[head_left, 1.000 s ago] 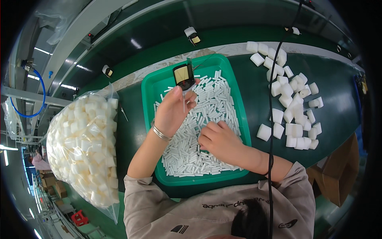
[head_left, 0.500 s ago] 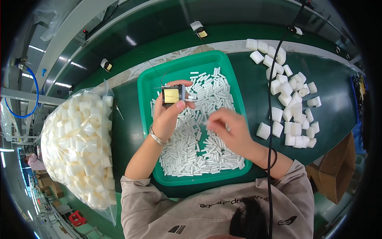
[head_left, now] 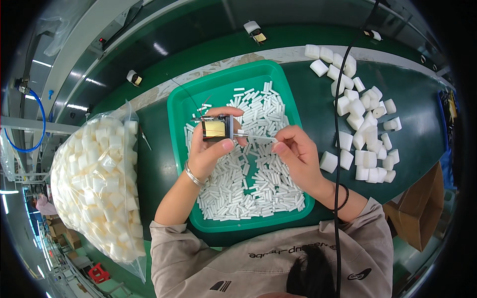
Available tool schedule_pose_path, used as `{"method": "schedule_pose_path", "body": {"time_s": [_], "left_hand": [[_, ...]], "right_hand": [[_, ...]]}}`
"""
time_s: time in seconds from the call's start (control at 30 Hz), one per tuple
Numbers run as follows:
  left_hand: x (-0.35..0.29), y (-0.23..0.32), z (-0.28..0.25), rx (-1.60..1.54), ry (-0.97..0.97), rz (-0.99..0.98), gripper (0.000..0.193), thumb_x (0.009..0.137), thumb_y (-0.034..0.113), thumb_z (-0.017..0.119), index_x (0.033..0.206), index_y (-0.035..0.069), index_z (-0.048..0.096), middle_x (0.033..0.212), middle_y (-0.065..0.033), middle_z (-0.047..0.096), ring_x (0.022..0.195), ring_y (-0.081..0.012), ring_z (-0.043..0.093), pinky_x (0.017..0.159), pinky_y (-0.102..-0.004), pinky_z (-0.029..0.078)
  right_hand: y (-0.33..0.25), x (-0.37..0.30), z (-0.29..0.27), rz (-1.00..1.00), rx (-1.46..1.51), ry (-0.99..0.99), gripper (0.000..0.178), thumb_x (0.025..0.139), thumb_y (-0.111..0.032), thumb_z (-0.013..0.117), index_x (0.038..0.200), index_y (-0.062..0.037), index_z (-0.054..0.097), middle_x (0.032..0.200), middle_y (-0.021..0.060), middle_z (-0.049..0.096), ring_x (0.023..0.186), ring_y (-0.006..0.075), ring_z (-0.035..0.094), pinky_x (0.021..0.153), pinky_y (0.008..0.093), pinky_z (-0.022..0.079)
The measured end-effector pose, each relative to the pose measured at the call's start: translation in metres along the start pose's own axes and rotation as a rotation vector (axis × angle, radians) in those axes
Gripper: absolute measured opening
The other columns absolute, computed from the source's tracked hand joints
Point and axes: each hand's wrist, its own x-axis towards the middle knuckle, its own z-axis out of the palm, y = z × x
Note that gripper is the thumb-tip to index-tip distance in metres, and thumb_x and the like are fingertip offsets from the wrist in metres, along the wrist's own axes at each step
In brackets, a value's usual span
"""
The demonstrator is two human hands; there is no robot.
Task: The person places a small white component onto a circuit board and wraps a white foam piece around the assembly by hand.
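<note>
My left hand (head_left: 204, 155) is closed round a small black-framed coil (head_left: 215, 130) with a yellow-wrapped face. Thin wires rise from its left end, and a pale lead (head_left: 252, 136) sticks out on the right. With thumb and forefinger pinched, my right hand (head_left: 301, 158) holds the far end of that lead; whether a white sleeve sits on it there I cannot tell. Both hands are over a green tray (head_left: 175, 111) that holds many short white tubes (head_left: 223, 198).
A clear bag of white foam cylinders (head_left: 94, 184) stands at the left. Loose foam cylinders (head_left: 370, 131) lie on the right. Similar coils (head_left: 258, 35) rest beyond the tray. A black cable (head_left: 338, 223) hangs across the view, and a cardboard box (head_left: 420, 208) stands lower right.
My right hand has risen from the tubes toward the coil and now pinches at the lead's outer end. The coil has shifted slightly right and down in my left hand.
</note>
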Motion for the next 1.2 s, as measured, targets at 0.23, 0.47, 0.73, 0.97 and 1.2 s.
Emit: {"method": "schedule_pose_path", "body": {"time_s": [0.23, 0.47, 0.73, 0.97, 1.2], "left_hand": [[-0.002, 0.000, -0.007, -0.038, -0.039, -0.041, 0.046, 0.064, 0.015, 0.068, 0.104, 0.000, 0.052, 0.081, -0.0048, 0.049, 0.071, -0.0152, 0.056, 0.068, -0.0263, 0.048], [-0.002, 0.005, -0.001, 0.032, -0.135, -0.132, 0.037, 0.067, 0.007, 0.066, 0.103, 0.002, 0.055, 0.094, -0.0068, 0.055, 0.075, -0.0155, 0.058, 0.070, -0.0252, 0.047], [-0.001, 0.006, 0.007, 0.500, -0.210, 0.039, 0.035, 0.060, 0.005, 0.072, 0.093, 0.004, 0.061, 0.088, -0.0078, 0.061, 0.081, -0.0155, 0.056, 0.070, -0.0254, 0.044], [-0.006, -0.003, 0.004, 0.299, -0.064, 0.006, 0.070, 0.054, 0.009, 0.078, 0.115, 0.004, 0.044, 0.115, -0.0063, 0.049, 0.083, -0.0132, 0.055, 0.069, -0.0263, 0.046], [-0.004, -0.003, 0.011, 0.433, -0.075, 0.137, 0.076, 0.056, 0.008, 0.076, 0.121, 0.003, 0.038, 0.121, -0.0095, 0.045, 0.080, -0.0135, 0.056, 0.074, -0.0267, 0.044]], "right_hand": [[-0.004, 0.000, 0.002, 0.018, -0.236, 0.088, 0.008, 0.082, -0.008, 0.055, 0.083, -0.0013, 0.050, 0.071, 0.0027, 0.052, 0.061, 0.0088, 0.046, 0.056, 0.0215, 0.038], [-0.004, 0.001, 0.002, 0.015, -0.182, 0.102, 0.007, 0.080, -0.004, 0.054, 0.086, -0.0002, 0.053, 0.078, 0.0065, 0.055, 0.067, 0.0117, 0.052, 0.060, 0.0230, 0.042], [-0.004, -0.001, 0.000, -0.131, -0.234, 0.104, 0.010, 0.077, 0.000, 0.056, 0.087, -0.0017, 0.056, 0.080, 0.0079, 0.055, 0.070, 0.0161, 0.054, 0.063, 0.0241, 0.044], [-0.015, 0.002, -0.003, -0.343, -0.543, 0.054, 0.011, 0.069, -0.001, 0.064, 0.079, -0.0040, 0.060, 0.070, 0.0059, 0.057, 0.065, 0.0180, 0.054, 0.057, 0.0261, 0.044], [-0.027, 0.008, -0.017, -0.684, -0.790, 0.045, 0.020, 0.062, -0.010, 0.070, 0.078, -0.0054, 0.059, 0.070, 0.0054, 0.057, 0.065, 0.0221, 0.055, 0.055, 0.0295, 0.044]]}}
